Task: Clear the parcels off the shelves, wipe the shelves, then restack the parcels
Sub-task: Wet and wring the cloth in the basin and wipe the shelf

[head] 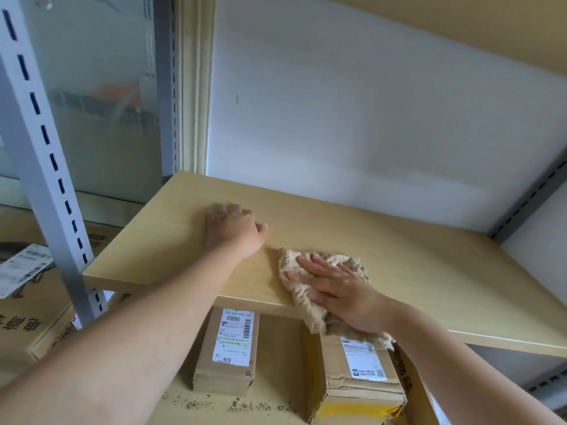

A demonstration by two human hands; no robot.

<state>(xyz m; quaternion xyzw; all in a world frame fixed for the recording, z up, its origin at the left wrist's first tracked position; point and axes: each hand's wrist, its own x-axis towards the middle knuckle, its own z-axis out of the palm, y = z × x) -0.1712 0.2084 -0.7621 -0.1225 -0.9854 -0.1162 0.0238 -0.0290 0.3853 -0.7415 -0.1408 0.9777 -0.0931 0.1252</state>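
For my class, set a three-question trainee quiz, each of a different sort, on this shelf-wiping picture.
1. True or false: the right hand presses flat on the beige cloth.
2. The left hand rests on: A) a parcel B) the bare wooden shelf C) the cloth.
3. Fill in: the labelled cardboard parcel and the yellow-taped parcel lie on the shelf ____ the one being wiped.

Key: 1 true; 2 B; 3 below.

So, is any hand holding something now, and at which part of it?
Neither hand grips anything. The right hand presses flat on the middle of the cloth at the shelf front edge; the left hand rests on bare shelf.
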